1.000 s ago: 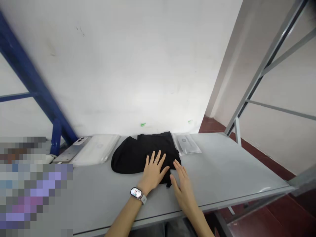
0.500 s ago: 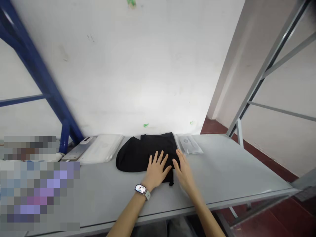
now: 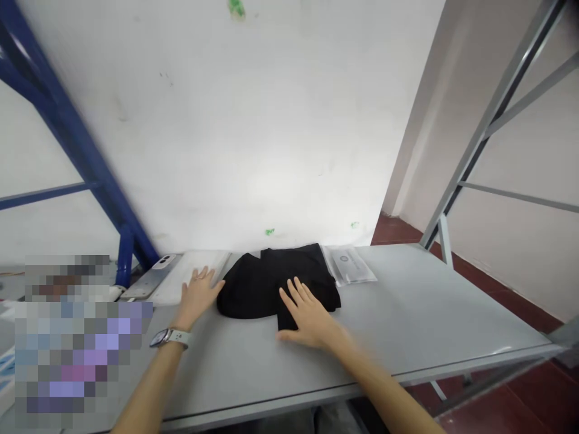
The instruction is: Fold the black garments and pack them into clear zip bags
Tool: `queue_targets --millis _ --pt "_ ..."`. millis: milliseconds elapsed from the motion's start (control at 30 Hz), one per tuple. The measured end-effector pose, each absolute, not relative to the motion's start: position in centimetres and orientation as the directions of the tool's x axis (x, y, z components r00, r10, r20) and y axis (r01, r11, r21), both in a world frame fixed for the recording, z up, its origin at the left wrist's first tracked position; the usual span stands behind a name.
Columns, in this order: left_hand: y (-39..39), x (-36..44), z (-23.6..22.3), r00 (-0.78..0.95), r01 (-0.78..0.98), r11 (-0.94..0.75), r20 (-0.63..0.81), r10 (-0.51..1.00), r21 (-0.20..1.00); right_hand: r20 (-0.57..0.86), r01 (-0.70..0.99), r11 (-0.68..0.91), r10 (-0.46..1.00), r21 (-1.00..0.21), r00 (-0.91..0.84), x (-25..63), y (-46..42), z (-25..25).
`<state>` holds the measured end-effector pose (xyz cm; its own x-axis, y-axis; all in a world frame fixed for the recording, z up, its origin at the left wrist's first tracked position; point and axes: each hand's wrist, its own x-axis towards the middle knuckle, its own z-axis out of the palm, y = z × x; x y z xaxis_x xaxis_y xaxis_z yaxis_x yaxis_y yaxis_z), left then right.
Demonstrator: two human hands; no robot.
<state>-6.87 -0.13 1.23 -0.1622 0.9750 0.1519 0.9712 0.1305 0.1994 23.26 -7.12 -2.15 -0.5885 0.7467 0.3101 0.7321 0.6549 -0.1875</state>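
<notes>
You had the black garment [image 3: 275,283] lying folded, w/ a bunched, rounded mass on its left, flat on the grey desk [image 3: 407,313], about mid-way along the desk's back edge. Neither of your hands was clenched or grasping. Your R hand [image 3: 307,316] was open and flat, fingers spread, w/ the fingers [image 3: 294,295] on the garment's front edge and the heel of the palm out on the desk. A loose black flap [image 3: 284,316] hung fwd from the fold right beside that hand. Your L hand [image 3: 198,295], w/ a smartwatch [image 3: 169,337] on the wrist, was open too and sat left of the garment, apart from it.

Left of the garment lay a white packet [image 3: 190,277], and your L fingers were over its near corner; can't tell if they touched. Further left was a silver phone [image 3: 151,278]. Just right of the garment's back corner sat a clear bag w/ a round printed label [image 3: 349,266], nearly touching.

Main risks: a flat push from your R hand could've dragged the flap and spoiled the fold, esp. b/c the cloth looked soft and slippery. Any sideways sweep could've caught the clear bag. A careless L hand could've shoved the packet into the phone, and the phone off its spot.
</notes>
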Motion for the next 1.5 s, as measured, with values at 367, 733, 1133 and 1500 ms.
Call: queue_targets --millis 367,733,1133,1500 --pt "0.5 -9.0 2.2 -0.267 0.96 0.261 0.058 0.962 0.104 0.227 0.731 0.644 0.764 -0.227 -0.603 22.8 -6.4 -4.0" --pt "-5.1 -5.7 3.4 -0.175 0.984 0.176 0.217 0.961 0.013 0.205 0.719 0.645 0.764 -0.26 -0.611 23.3 -6.6 -3.5" --pt "-0.6 -8.1 1.4 -0.186 0.98 0.197 0.262 0.947 -0.017 0.161 0.73 0.622 0.781 -0.283 -0.604 23.1 -6.6 -3.4" --pt "1.1 -10.3 0.9 -0.251 0.966 0.232 0.185 0.95 0.117 0.226 0.716 0.654 0.756 -0.244 -0.614 23.4 -6.7 -3.7"
